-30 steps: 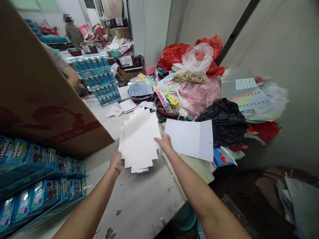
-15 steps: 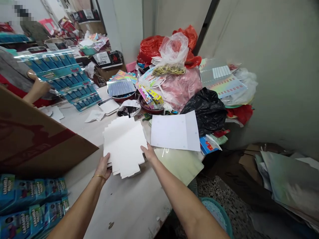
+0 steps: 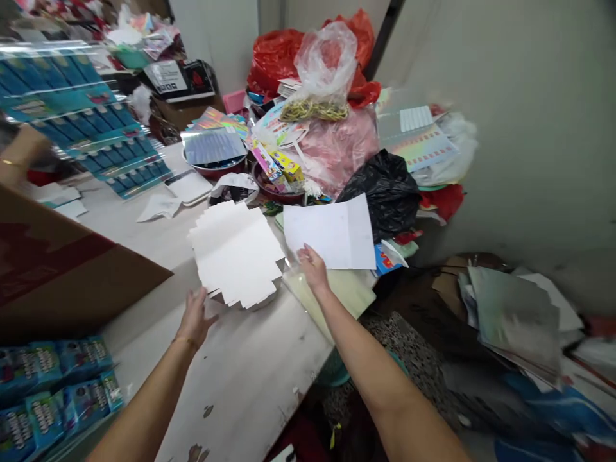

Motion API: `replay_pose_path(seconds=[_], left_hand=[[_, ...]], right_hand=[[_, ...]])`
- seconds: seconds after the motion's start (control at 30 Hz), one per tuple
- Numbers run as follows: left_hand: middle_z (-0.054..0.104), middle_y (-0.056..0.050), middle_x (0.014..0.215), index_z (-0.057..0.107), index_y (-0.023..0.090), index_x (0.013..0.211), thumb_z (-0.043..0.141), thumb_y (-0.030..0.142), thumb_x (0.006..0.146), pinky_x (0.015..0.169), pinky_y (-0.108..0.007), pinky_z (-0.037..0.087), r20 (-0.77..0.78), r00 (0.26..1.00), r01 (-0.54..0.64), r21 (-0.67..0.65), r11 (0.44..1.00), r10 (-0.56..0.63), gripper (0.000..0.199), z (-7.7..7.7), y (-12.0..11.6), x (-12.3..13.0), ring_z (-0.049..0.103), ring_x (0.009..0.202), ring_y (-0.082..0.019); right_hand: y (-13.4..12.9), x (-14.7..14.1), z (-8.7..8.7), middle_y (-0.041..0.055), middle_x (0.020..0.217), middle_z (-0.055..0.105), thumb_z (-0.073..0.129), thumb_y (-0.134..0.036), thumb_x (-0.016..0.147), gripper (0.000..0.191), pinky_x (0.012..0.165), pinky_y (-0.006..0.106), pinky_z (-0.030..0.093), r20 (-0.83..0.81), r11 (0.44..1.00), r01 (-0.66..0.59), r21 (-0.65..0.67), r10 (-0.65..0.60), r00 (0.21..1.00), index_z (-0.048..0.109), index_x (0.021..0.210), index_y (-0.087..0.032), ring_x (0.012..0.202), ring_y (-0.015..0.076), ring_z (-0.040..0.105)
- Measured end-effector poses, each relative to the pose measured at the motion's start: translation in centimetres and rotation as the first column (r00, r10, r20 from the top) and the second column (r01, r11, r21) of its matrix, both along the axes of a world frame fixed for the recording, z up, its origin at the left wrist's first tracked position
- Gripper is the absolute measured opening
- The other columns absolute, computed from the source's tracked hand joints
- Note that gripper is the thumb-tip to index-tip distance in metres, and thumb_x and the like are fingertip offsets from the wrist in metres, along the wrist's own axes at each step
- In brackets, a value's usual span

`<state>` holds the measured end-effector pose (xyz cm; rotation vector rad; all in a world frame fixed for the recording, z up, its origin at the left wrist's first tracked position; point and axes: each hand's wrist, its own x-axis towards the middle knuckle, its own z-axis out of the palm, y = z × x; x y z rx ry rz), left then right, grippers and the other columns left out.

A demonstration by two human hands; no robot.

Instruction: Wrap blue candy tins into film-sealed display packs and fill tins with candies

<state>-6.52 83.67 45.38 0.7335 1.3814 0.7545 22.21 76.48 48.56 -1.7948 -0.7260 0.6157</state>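
Observation:
A fanned stack of white cut card sheets [image 3: 238, 253] lies on the white table [image 3: 250, 359]. My left hand [image 3: 194, 317], with a bracelet at its wrist, is at the stack's lower left corner, thumb and fingers apart, nothing in it. To the right of the stack, my right hand [image 3: 314, 266] is over the lower left edge of a white paper sheet [image 3: 332, 231]; its fingers are partly bent and hold nothing I can see. Beneath that sheet lies a pale yellow-green sheet [image 3: 346, 292].
A cardboard box [image 3: 72, 269] and blue printed packs [image 3: 77, 391] stand at the left. Behind are bowls of small items, a black bag [image 3: 385, 192] and red bags [image 3: 276, 61]. Another person's hand [image 3: 26, 151] is by a blue blister sheet [image 3: 91, 122].
Both my hands have come off the white stack. The right one has moved right to the white sheet, the left one slightly down. The view has shifted, and the other person's head has left it.

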Motion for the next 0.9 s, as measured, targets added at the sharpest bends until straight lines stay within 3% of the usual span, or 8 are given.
replay_pose_path(seconds=[0.13,0.3,0.47,0.6,0.7,0.8,0.83,0.9], left_hand=[[0.036,-0.010,0.136,0.024,0.031,0.133,0.060,0.050,0.069,0.096,-0.045,0.037,-0.138,0.976,0.167,-0.020,0.986,-0.169,0.076,-2.4,-7.9,-4.7,0.038,0.122,-0.026],[0.055,-0.011,0.119,0.047,0.024,0.117,0.066,0.051,0.060,0.096,-0.041,0.039,-0.109,0.906,0.391,-0.154,0.908,-0.408,0.066,-3.2,-16.3,-6.2,0.051,0.110,-0.027],[0.061,-0.009,0.111,0.058,0.021,0.104,0.068,0.051,0.056,0.099,-0.039,0.036,-0.175,0.850,0.470,-0.170,0.866,-0.496,0.057,-1.7,-17.4,-5.8,0.050,0.111,-0.027],[0.061,-0.009,0.113,0.057,0.021,0.106,0.064,0.054,0.058,0.097,-0.037,0.039,-0.283,0.821,0.462,-0.181,0.868,-0.496,0.059,-1.3,-17.4,-8.1,0.050,0.112,-0.027],[0.060,-0.009,0.113,0.058,0.020,0.106,0.060,0.056,0.060,0.086,-0.033,0.047,-0.335,0.820,0.434,-0.165,0.886,-0.464,0.058,-1.2,-18.3,-10.0,0.052,0.110,-0.027],[0.062,-0.009,0.110,0.059,0.019,0.105,0.057,0.055,0.064,0.085,-0.032,0.047,-0.359,0.839,0.392,-0.124,0.911,-0.410,0.055,-1.0,-19.8,-11.2,0.054,0.106,-0.026],[0.063,-0.009,0.108,0.060,0.019,0.104,0.056,0.054,0.065,0.087,-0.032,0.046,-0.366,0.850,0.363,-0.111,0.925,-0.378,0.053,-1.1,-20.4,-11.6,0.056,0.104,-0.025],[0.064,-0.009,0.107,0.061,0.019,0.103,0.056,0.051,0.066,0.090,-0.034,0.043,-0.371,0.874,0.303,-0.090,0.949,-0.314,0.049,-1.2,-21.7,-12.5,0.057,0.101,-0.025]], right_hand=[[-8.5,8.0,2.5,0.0140,0.118,0.050,0.049,-0.044,0.076,0.053,0.088,0.035,0.038,0.591,0.890,0.452,0.063,-0.398,0.701,0.046,0.119,-0.014,0.102,0.0215,0.048],[-8.9,14.3,2.8,0.0142,0.099,0.061,0.059,-0.034,0.069,0.049,0.076,0.033,0.040,0.647,0.829,0.408,-0.383,-0.074,0.759,0.052,0.112,-0.011,0.090,0.0241,0.055],[-5.5,16.0,4.0,0.0161,0.095,0.062,0.043,-0.024,0.079,0.026,0.078,0.032,0.038,0.676,0.807,0.433,-0.401,-0.059,0.735,0.062,0.092,-0.012,0.090,0.0239,0.055],[-8.4,17.2,5.8,0.0186,0.107,0.058,0.043,-0.021,0.078,0.035,0.081,0.039,0.038,0.795,0.844,0.489,-0.220,-0.135,0.592,0.055,0.110,-0.010,0.098,0.0276,0.052],[-11.0,13.5,4.5,0.0183,0.127,0.044,0.049,-0.028,0.078,0.049,0.089,0.048,0.034,0.895,0.928,0.372,-0.039,-0.133,0.426,0.044,0.124,-0.013,0.112,0.0329,0.042],[-12.0,4.0,0.2,0.0137,0.121,0.051,0.045,-0.020,0.082,0.042,0.091,0.045,0.036,0.923,0.988,-0.153,-0.039,0.095,0.374,0.045,0.124,-0.018,0.113,0.0273,0.045],[-12.2,-0.2,-1.4,0.0113,0.119,0.054,0.044,-0.017,0.082,0.043,0.092,0.042,0.037,0.902,0.912,-0.398,-0.104,0.255,0.348,0.044,0.125,-0.020,0.113,0.0241,0.045],[-13.0,-8.9,-4.4,0.0069,0.127,0.049,0.043,-0.015,0.082,0.045,0.097,0.042,0.034,0.814,0.636,-0.735,-0.238,0.543,0.206,0.042,0.126,-0.025,0.119,0.0221,0.040]])
